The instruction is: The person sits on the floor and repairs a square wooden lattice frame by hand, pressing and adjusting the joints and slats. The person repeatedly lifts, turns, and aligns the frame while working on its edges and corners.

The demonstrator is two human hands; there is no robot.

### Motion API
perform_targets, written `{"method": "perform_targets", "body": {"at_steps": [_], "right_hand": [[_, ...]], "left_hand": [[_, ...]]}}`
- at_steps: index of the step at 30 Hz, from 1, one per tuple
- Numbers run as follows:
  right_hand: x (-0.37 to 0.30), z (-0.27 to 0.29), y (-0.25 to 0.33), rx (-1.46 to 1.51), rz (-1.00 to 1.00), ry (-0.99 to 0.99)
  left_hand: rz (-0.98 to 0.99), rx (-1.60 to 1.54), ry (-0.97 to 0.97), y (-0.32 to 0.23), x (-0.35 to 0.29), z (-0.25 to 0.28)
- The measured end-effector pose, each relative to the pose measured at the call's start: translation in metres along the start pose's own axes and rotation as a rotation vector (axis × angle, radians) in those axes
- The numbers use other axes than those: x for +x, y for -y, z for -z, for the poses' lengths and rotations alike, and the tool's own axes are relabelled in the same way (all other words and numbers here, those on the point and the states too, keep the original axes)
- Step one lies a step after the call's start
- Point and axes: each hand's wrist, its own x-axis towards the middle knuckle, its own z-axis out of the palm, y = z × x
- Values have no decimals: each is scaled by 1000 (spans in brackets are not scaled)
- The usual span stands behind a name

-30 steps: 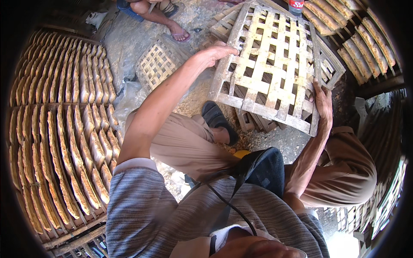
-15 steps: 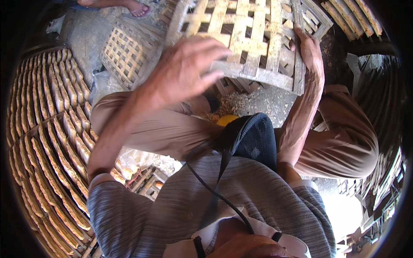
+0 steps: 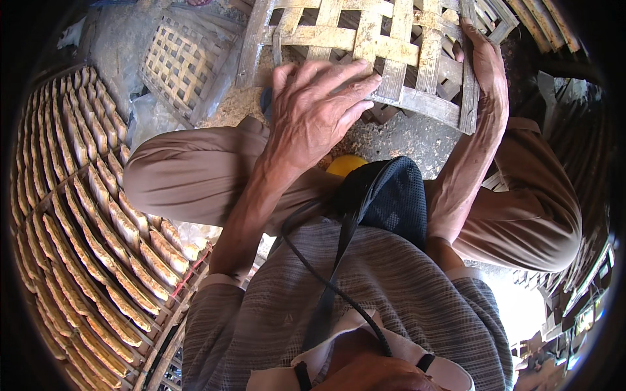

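A woven bamboo lattice tray (image 3: 386, 47) with a weathered wooden frame is tipped up in front of me, yellowish crumbs stuck to its strips. My right hand (image 3: 488, 65) grips the frame's right side, its fingers partly hidden by the wood. Over the near edge lies my left hand (image 3: 316, 107), fingers stretched out and somewhat apart against the lattice, the hand not wrapped round anything. Beneath the tray, more slatted wood shows in part.
At the left stand racks holding rows of long golden-brown slabs (image 3: 85, 221). Another lattice tray (image 3: 179, 65) lies on the floor at far left, near clear plastic (image 3: 153, 117). A yellow round object (image 3: 347, 164) sits by my crossed legs. More slabs (image 3: 531, 23) are at far right.
My left hand has moved right and settled on the tray's near edge. The tray has shifted slightly, with my right hand still on its side.
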Motion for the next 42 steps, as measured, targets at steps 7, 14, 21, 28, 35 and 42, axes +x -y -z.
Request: {"method": "perform_targets", "body": {"at_steps": [7, 14, 21, 28, 35, 42], "right_hand": [[2, 1, -9, -30, 49, -134], [8, -1, -15, 117, 7, 38], [-11, -16, 2, 217, 8, 11], [-9, 1, -3, 115, 2, 2], [0, -9, -2, 51, 5, 77], [1, -7, -3, 77, 18, 67]], "left_hand": [[-83, -100, -181, 5, -7, -20], [41, -81, -207, -10, -5, -25], [-102, -68, -322, -6, -6, -23], [-312, -5, -331, 2, 2, -21], [-142, 135, -87, -17, 10, -21], [-293, 135, -164, -15, 18, -24]]}}
